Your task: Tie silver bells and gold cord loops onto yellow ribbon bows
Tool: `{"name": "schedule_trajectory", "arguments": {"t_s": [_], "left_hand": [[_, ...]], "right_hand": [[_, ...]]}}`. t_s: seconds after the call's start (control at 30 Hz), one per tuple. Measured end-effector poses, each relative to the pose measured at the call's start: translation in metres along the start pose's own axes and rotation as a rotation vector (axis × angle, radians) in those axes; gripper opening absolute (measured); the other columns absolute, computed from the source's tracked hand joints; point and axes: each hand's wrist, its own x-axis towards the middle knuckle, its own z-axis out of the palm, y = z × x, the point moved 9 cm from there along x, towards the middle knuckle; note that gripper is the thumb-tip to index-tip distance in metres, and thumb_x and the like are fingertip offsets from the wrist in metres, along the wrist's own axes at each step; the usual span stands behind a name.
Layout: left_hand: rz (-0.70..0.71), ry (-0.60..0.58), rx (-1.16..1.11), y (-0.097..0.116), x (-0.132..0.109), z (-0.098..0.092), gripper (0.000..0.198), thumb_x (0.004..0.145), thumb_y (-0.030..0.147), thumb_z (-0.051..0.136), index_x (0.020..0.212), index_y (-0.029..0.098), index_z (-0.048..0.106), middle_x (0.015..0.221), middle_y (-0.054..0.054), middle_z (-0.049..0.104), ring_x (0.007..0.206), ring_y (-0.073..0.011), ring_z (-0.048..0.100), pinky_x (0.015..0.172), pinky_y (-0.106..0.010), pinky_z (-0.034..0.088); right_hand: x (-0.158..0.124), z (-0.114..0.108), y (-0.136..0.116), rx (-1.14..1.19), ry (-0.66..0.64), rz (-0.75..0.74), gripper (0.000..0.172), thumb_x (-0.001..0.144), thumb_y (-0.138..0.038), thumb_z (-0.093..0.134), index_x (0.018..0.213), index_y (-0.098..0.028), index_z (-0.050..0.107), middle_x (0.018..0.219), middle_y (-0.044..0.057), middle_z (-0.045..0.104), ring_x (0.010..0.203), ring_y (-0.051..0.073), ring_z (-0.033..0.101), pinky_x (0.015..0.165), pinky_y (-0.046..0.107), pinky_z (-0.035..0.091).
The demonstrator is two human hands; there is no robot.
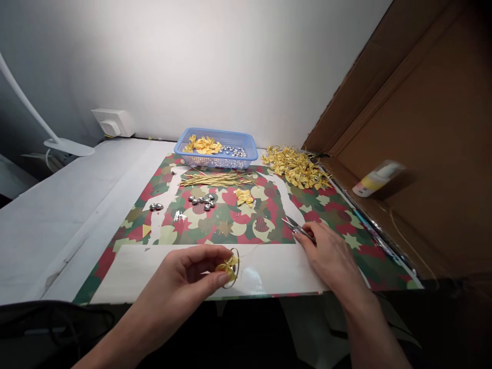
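My left hand [192, 274] pinches a small yellow ribbon bow [227, 267] with a thin looped cord, just above the front of the patterned mat [326, 205]. My right hand [332, 256] rests on the mat to the right, fingers laid over a pair of small metal snips [294, 224] whose points stick out to the left. Farther back on the mat lie a bundle of gold cords [215, 179], a loose yellow bow [244, 197] and several silver bells [203, 201].
A blue basket [219, 159] with bows and bells stands at the back. A heap of finished yellow bows [295, 166] lies to its right. A cardboard wall [423, 128] with a small bottle [376, 178] closes the right side. A white lamp base [69, 147] sits far left.
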Motion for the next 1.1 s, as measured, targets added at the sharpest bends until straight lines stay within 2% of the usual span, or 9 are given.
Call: {"name": "schedule_trajectory", "arguments": {"t_s": [0.17,0.27,0.3,0.33,0.4,0.5,0.73,1.03,1.1], "left_hand": [[-0.030,0.027,-0.031,-0.002,0.000,0.001,0.020,0.075,0.027,0.090,0.094,0.024,0.083,0.088,-0.002,0.083,0.084,-0.0197,0.076,0.076,-0.026,0.061],[-0.049,0.053,-0.006,-0.005,0.002,-0.002,0.021,0.075,0.028,0.091,0.093,0.022,0.083,0.087,-0.002,0.083,0.082,-0.0188,0.076,0.074,-0.025,0.060],[-0.057,0.058,-0.007,-0.006,0.003,-0.003,0.022,0.074,0.028,0.091,0.093,0.021,0.083,0.086,-0.002,0.083,0.081,-0.0188,0.076,0.073,-0.025,0.059],[-0.066,0.059,-0.011,-0.007,0.003,-0.003,0.022,0.074,0.029,0.091,0.092,0.021,0.083,0.085,-0.003,0.084,0.079,-0.0189,0.076,0.072,-0.025,0.059],[-0.075,0.048,-0.013,-0.008,0.003,-0.003,0.023,0.072,0.030,0.091,0.091,0.020,0.082,0.084,-0.003,0.083,0.078,-0.0196,0.076,0.071,-0.026,0.059],[-0.055,0.051,0.020,-0.007,0.000,-0.004,0.020,0.073,0.028,0.090,0.090,0.021,0.082,0.083,-0.002,0.083,0.077,-0.0203,0.076,0.070,-0.027,0.060],[0.084,0.201,0.201,0.001,-0.008,-0.011,0.021,0.075,0.031,0.085,0.094,0.024,0.084,0.091,-0.004,0.083,0.083,-0.0249,0.076,0.074,-0.031,0.064],[0.085,0.170,0.195,-0.004,-0.008,-0.009,0.019,0.077,0.033,0.084,0.095,0.026,0.083,0.092,-0.003,0.083,0.084,-0.0243,0.077,0.074,-0.029,0.064],[0.087,0.161,0.195,-0.003,-0.008,-0.007,0.018,0.079,0.033,0.082,0.096,0.026,0.083,0.092,-0.003,0.083,0.084,-0.0241,0.077,0.075,-0.030,0.064]], "right_hand": [[-0.033,-0.016,-0.039,0.079,0.058,-0.061,0.019,0.098,-0.037,0.050,0.098,-0.023,0.063,0.095,0.007,0.065,0.078,0.023,0.061,0.070,0.034,0.046],[-0.066,-0.009,-0.091,0.365,-0.141,-0.241,0.019,0.106,-0.033,0.042,0.106,-0.025,0.060,0.080,0.001,0.063,0.065,0.017,0.061,0.063,0.028,0.048],[-0.078,0.000,-0.110,0.415,-0.277,-0.323,0.020,0.107,-0.031,0.041,0.111,-0.026,0.060,0.083,0.001,0.065,0.069,0.017,0.063,0.065,0.027,0.050],[-0.087,0.004,-0.123,0.439,-0.340,-0.357,0.023,0.107,-0.030,0.039,0.112,-0.025,0.061,0.085,0.002,0.065,0.073,0.018,0.064,0.066,0.027,0.050],[-0.094,0.009,-0.139,0.406,-0.361,-0.391,0.028,0.109,-0.029,0.035,0.108,-0.023,0.063,0.084,0.004,0.065,0.073,0.019,0.064,0.064,0.028,0.050],[-0.093,0.011,-0.147,0.286,-0.296,-0.431,0.030,0.108,-0.029,0.037,0.105,-0.021,0.066,0.083,0.006,0.064,0.072,0.020,0.062,0.061,0.030,0.047],[-0.093,0.011,-0.151,0.114,-0.166,-0.498,0.022,0.105,-0.025,0.046,0.101,-0.020,0.066,0.076,0.004,0.063,0.065,0.019,0.061,0.057,0.030,0.040],[-0.088,0.020,-0.154,0.134,-0.160,-0.468,0.022,0.105,-0.025,0.046,0.099,-0.020,0.067,0.075,0.003,0.062,0.065,0.018,0.059,0.057,0.030,0.038],[-0.088,0.021,-0.156,0.144,-0.162,-0.460,0.025,0.106,-0.025,0.046,0.092,-0.020,0.066,0.073,0.003,0.061,0.063,0.017,0.058,0.056,0.030,0.037]]}}
